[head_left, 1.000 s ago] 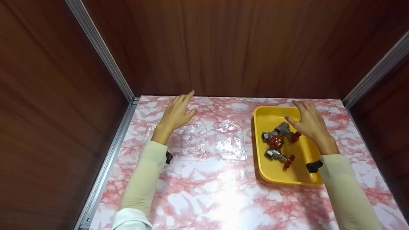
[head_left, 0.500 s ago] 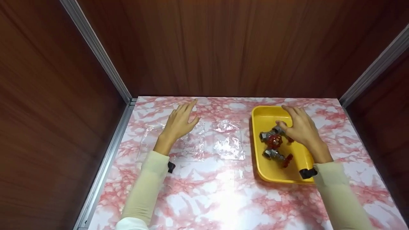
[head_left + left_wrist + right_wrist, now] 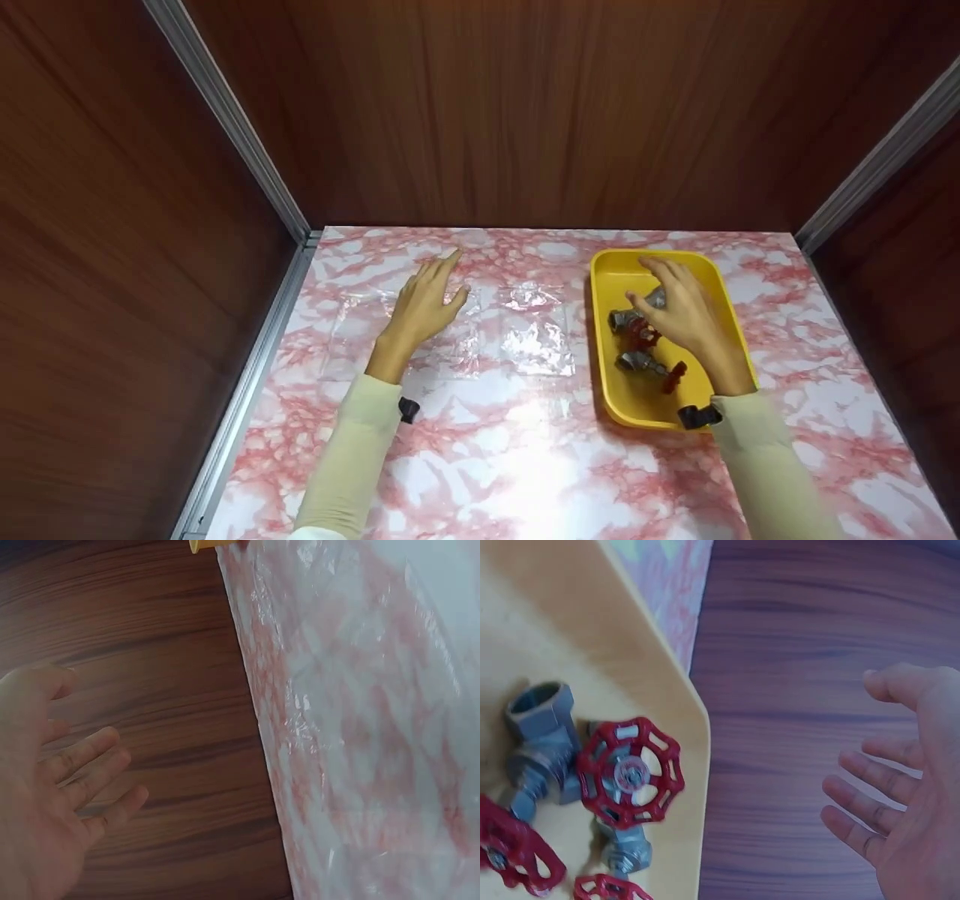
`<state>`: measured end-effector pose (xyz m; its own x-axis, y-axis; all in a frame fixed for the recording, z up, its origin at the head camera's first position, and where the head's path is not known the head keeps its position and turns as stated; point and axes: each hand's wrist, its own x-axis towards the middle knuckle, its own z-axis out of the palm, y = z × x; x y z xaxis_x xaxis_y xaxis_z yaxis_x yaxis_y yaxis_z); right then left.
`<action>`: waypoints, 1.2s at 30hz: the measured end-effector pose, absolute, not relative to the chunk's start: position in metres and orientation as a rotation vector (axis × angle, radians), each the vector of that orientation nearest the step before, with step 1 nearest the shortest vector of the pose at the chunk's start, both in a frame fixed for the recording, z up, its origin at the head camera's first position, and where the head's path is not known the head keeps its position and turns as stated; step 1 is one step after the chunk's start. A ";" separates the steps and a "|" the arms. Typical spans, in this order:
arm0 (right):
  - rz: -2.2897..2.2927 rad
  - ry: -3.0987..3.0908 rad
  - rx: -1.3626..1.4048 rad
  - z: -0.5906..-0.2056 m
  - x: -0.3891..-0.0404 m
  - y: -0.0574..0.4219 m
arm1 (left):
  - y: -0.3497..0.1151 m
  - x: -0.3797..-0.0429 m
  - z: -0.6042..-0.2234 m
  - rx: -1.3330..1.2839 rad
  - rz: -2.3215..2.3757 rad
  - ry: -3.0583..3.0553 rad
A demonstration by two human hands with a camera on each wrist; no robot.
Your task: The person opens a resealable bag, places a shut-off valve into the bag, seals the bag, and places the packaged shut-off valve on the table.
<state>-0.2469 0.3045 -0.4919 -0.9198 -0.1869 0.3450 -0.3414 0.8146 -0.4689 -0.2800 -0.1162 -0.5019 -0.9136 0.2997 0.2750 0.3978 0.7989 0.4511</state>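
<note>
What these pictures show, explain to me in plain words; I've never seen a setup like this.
There is no machine here: each grip is simply a person's bare hand, the left hand and the right hand. The wide pictures come from a camera on the person's head, looking forward and down; the two others come from one camera on each wrist. On the pink-and-white table lie clear plastic pieces, perhaps bags, and a yellow tray containing metal valves with red handwheels. Neither grip holds anything: the left is raised near the plastic, the right over the tray.
</note>
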 end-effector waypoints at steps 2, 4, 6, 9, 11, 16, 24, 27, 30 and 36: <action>0.785 -2.706 0.400 -0.496 -0.246 0.302 | -0.115 -0.278 -0.505 -0.545 -0.784 -2.795; 0.784 -2.706 0.396 -0.500 -0.246 0.298 | -0.114 -0.276 -0.509 -0.545 -0.799 -2.791; 0.788 -2.720 0.385 -0.504 -0.246 0.295 | -0.112 -0.274 -0.514 -0.544 -0.813 -2.789; 0.800 -2.743 0.372 -0.509 -0.245 0.289 | -0.110 -0.271 -0.521 -0.539 -0.842 -2.792; 0.805 -2.744 0.373 -0.513 -0.245 0.286 | -0.108 -0.269 -0.524 -0.542 -0.857 -2.791; 0.818 -2.720 0.391 -0.518 -0.244 0.280 | -0.102 -0.267 -0.531 -0.561 -0.878 -2.765; 0.871 -2.712 0.402 -0.524 -0.242 0.270 | -0.093 -0.265 -0.540 -0.596 -0.912 -2.766; 0.901 -2.708 0.412 -0.526 -0.242 0.267 | -0.090 -0.263 -0.544 -0.595 -0.923 -2.780; 0.925 -2.698 0.424 -0.529 -0.242 0.263 | -0.088 -0.262 -0.547 -0.588 -0.945 -2.785; 0.957 -2.699 0.423 -0.536 -0.241 0.254 | -0.081 -0.260 -0.552 -0.593 -0.998 -2.764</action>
